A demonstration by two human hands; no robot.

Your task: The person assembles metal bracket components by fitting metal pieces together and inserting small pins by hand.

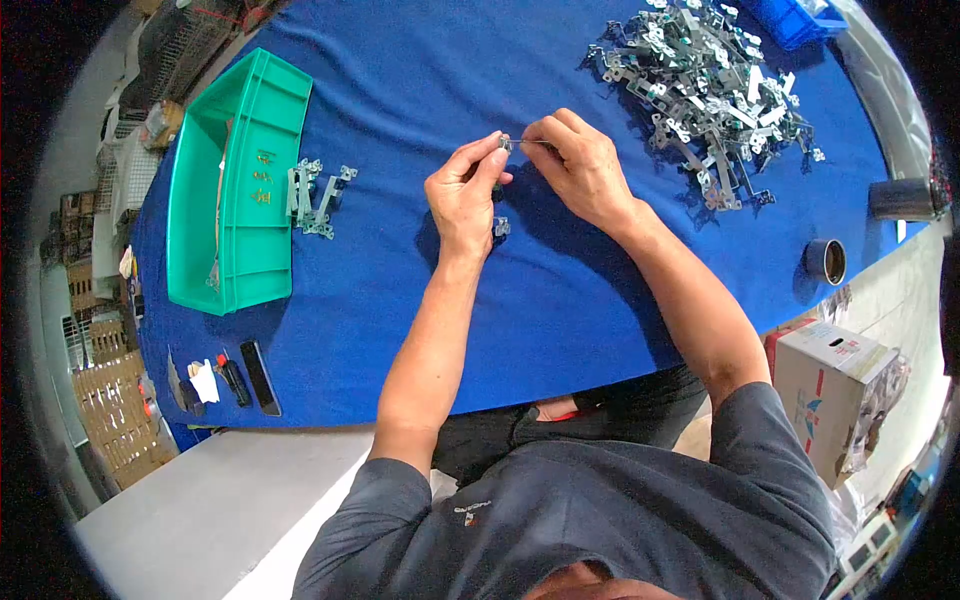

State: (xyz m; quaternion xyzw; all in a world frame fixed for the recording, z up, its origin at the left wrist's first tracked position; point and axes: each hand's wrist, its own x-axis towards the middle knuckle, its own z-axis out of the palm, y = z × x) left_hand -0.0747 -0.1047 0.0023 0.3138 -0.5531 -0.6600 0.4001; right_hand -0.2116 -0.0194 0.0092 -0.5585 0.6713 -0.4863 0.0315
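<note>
Pinched between the thumb and fingers of my left hand (466, 200) is a small metal bracket (505, 143), its end showing at the fingertips. Another bit of metal (502, 228) shows beside the wrist; whether it belongs to the same bracket I cannot tell. My right hand (582, 168) is closed on a thin metal rod (527, 141), which points left and meets the bracket's end. Several similar metal brackets (320, 200) lie on the blue cloth to the left, beside the green bin.
A green plastic bin (265, 190) stands at the left. A large heap of metal brackets (705, 95) lies at the upper right, near a blue basket (800, 25). A dark ring-shaped object (827, 262) sits at the right edge, and a phone (260, 378) at the lower left.
</note>
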